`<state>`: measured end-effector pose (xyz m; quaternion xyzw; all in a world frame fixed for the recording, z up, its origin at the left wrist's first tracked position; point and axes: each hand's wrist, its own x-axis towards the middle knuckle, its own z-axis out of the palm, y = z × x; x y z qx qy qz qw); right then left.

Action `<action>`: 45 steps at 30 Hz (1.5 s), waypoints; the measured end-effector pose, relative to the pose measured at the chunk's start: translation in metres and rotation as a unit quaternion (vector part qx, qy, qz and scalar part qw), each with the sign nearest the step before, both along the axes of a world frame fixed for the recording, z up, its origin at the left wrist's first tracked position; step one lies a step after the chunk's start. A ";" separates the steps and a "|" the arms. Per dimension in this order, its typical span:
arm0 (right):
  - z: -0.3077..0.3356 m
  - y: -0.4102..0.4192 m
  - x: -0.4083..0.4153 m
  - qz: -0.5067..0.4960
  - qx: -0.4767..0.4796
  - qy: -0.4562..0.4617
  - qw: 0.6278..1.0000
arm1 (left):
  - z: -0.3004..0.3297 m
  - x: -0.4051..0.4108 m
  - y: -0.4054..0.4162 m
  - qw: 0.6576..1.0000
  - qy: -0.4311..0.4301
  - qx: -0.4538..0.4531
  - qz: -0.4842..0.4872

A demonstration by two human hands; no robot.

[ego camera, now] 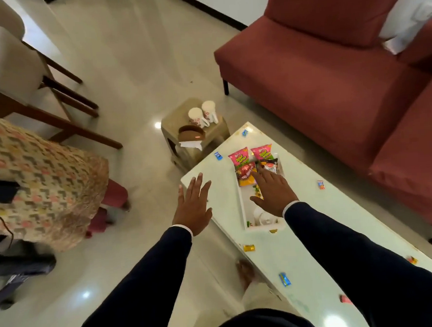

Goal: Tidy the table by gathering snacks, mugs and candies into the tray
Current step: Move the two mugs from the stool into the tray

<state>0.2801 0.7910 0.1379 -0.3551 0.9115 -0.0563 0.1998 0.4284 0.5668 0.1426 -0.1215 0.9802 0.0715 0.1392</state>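
Nearest the person, along the near stretch of the white table (316,253), loose candies lie scattered: a red one (345,299) at the near right edge, a blue one (284,279) toward the left edge, an orange one (412,260) on the right edge, and a yellow one (249,248) close to the left rim; all of these sit nearer the body than either hand, so any of them calls for drawing a hand back rather than reaching on.

Further out, the left hand (193,206) hovers flat and empty with fingers spread, over the table's left corner and partly past its edge; the right hand (272,194) is likewise spread and holds nothing, palm down over the white tray (243,207), its fingertips at the snack packets (250,166) piled at the tray's far end.

The tray's long axis runs away from the person, roughly with the table's; a few small candies show inside it beside the right hand. By my reading, the yellow candy suits the left hand, the orange-and-blue candy (320,184) off to the tray's right suits the right hand.

Beyond the tray, two blue candies (218,156) lie near the far left rim and far corner; past the table, two mugs (202,115) stand on a small stool (174,120), ahead of the left hand, the nearer one.
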 end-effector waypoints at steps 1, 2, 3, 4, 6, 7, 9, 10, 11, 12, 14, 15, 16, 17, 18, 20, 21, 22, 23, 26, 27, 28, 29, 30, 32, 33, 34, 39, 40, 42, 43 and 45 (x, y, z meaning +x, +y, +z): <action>-0.001 -0.012 -0.011 0.002 -0.005 0.002 1.000 | -0.001 -0.010 -0.011 1.000 0.003 -0.001 0.002; -0.001 -0.023 -0.021 0.003 -0.006 0.006 1.000 | -0.002 -0.020 -0.022 1.000 0.005 -0.005 0.004; -0.002 -0.031 -0.030 0.005 -0.006 0.008 1.000 | -0.003 -0.029 -0.031 1.000 0.006 -0.008 0.004; -0.002 -0.041 -0.040 0.005 -0.005 0.005 1.000 | -0.005 -0.040 -0.042 1.000 0.000 -0.007 0.002; -0.004 -0.060 -0.057 -0.002 0.001 -0.003 1.000 | -0.007 -0.059 -0.062 1.000 -0.007 -0.001 0.000; -0.005 -0.070 -0.066 -0.006 0.002 -0.003 1.000 | -0.008 -0.069 -0.072 1.000 -0.006 0.002 -0.003; -0.008 -0.090 -0.083 -0.011 0.004 0.000 1.000 | -0.012 -0.092 -0.095 1.000 -0.006 0.007 -0.014; -0.009 -0.101 -0.093 -0.018 0.006 0.001 1.000 | -0.016 -0.105 -0.107 1.000 -0.007 0.009 -0.020; -0.010 -0.113 -0.104 -0.030 0.010 0.004 1.000 | -0.020 -0.121 -0.121 1.000 -0.007 0.012 -0.027; -0.012 -0.124 -0.115 -0.042 0.014 0.006 0.999 | -0.025 -0.137 -0.135 0.999 -0.010 0.018 -0.036; -0.015 -0.145 -0.136 -0.062 0.033 0.012 0.997 | -0.036 -0.168 -0.162 0.998 -0.021 0.025 -0.052; -0.018 -0.157 -0.149 -0.072 0.044 0.014 0.996 | -0.042 -0.185 -0.177 0.998 -0.023 0.029 -0.054; -0.021 -0.170 -0.162 -0.081 0.053 0.012 0.995 | -0.050 -0.204 -0.194 0.997 -0.024 0.043 -0.055; -0.025 -0.183 -0.176 -0.092 0.061 0.006 0.994 | -0.057 -0.222 -0.210 0.996 -0.022 0.064 -0.056; -0.028 -0.193 -0.187 -0.104 0.064 0.000 0.993 | -0.063 -0.239 -0.224 0.995 -0.014 0.079 -0.056; -0.039 -0.224 -0.216 -0.127 0.064 -0.025 0.990 | -0.079 -0.278 -0.261 0.994 -0.009 0.094 -0.059; -0.045 -0.241 -0.231 -0.139 0.056 -0.039 0.988 | -0.088 -0.298 -0.278 0.994 -0.015 0.094 -0.060; -0.052 -0.257 -0.245 -0.155 0.046 -0.050 0.986 | -0.095 -0.318 -0.294 0.993 -0.020 0.096 -0.058; -0.057 -0.271 -0.256 -0.171 0.032 -0.056 0.983 | -0.101 -0.335 -0.307 0.993 -0.019 0.102 -0.055; -0.086 -0.318 -0.294 -0.178 0.006 -0.064 0.982 | -0.129 -0.390 -0.342 0.992 -0.010 0.112 -0.057; -0.097 -0.332 -0.306 -0.171 0.006 -0.066 0.983 | -0.141 -0.404 -0.350 0.992 -0.010 0.114 -0.058; -0.106 -0.344 -0.315 -0.162 0.008 -0.065 0.985 | -0.150 -0.415 -0.353 0.992 -0.012 0.115 -0.058; -0.118 -0.357 -0.327 -0.156 0.014 -0.060 0.986 | -0.161 -0.427 -0.356 0.991 -0.022 0.115 -0.060; -0.129 -0.369 -0.338 -0.149 0.022 -0.050 0.987 | -0.173 -0.438 -0.358 0.991 -0.037 0.113 -0.062; -0.148 -0.389 -0.359 -0.133 0.039 -0.028 0.990 | -0.195 -0.455 -0.358 0.990 -0.063 0.107 -0.069; -0.155 -0.396 -0.368 -0.124 0.046 -0.018 0.991 | -0.203 -0.460 -0.357 0.990 -0.074 0.098 -0.074; -0.163 -0.403 -0.378 -0.115 0.054 -0.011 0.992 | -0.213 -0.466 -0.357 0.990 -0.084 0.086 -0.080; -0.204 -0.427 -0.417 -0.089 0.083 -0.036 0.992 | -0.250 -0.475 -0.358 0.990 -0.065 0.071 -0.100; -0.212 -0.430 -0.421 -0.091 0.078 -0.047 0.992 | -0.254 -0.475 -0.359 0.991 -0.056 0.074 -0.101; -0.228 -0.435 -0.428 -0.097 0.067 -0.064 0.991 | -0.261 -0.475 -0.360 0.991 -0.047 0.078 -0.099; -0.234 -0.436 -0.430 -0.099 0.063 -0.068 0.991 | -0.263 -0.475 -0.360 0.991 -0.044 0.080 -0.097; -0.247 -0.439 -0.433 -0.108 0.053 -0.077 0.990 | -0.270 -0.475 -0.359 0.991 -0.032 0.079 -0.098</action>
